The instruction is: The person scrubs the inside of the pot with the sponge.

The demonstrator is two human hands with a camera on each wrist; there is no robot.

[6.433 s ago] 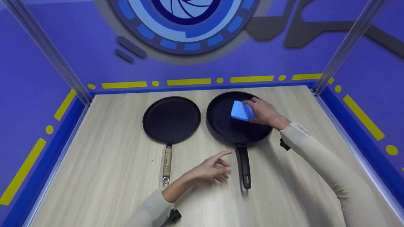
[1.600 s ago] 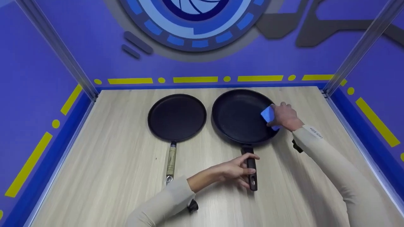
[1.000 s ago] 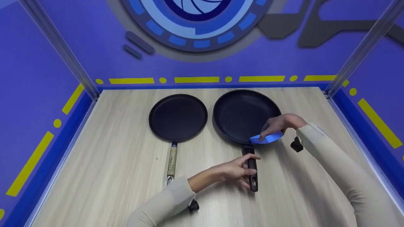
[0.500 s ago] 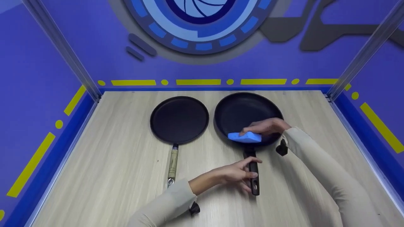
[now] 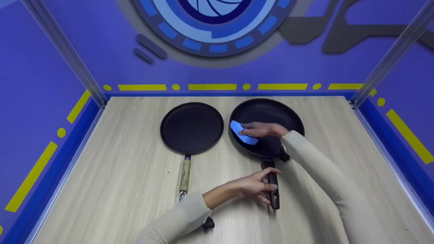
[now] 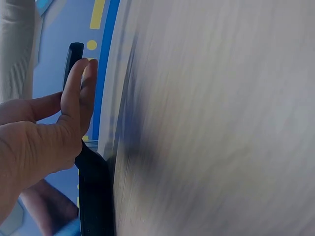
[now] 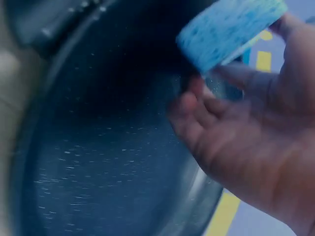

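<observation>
A deep black frying pan [image 5: 271, 110] rests on the right half of the table. My right hand [image 5: 260, 129] pinches a blue sponge [image 5: 249, 139] against the pan's left inner wall. The right wrist view shows the sponge [image 7: 229, 32] as porous, with thumb and fingers on it; small drops or specks dot the pan's inside [image 7: 98, 172]. My left hand [image 5: 252, 185] grips the pan's black handle [image 5: 274, 201], thumb on top and forefinger across it. In the left wrist view, fingers [image 6: 74, 96] wrap the handle from the side.
Left of the frying pan lies a shallow black crepe pan [image 5: 192, 127], its wood-look handle [image 5: 185, 176] towards me and partly behind my left sleeve [image 5: 176, 217]. Blue panels [image 5: 190, 76] with yellow marks wall the wooden table [image 5: 118, 162] at back and sides.
My left hand has taken hold of the frying pan's handle. My right hand has carried the sponge from the pan's middle to its right wall, along the near rim, then up its left side.
</observation>
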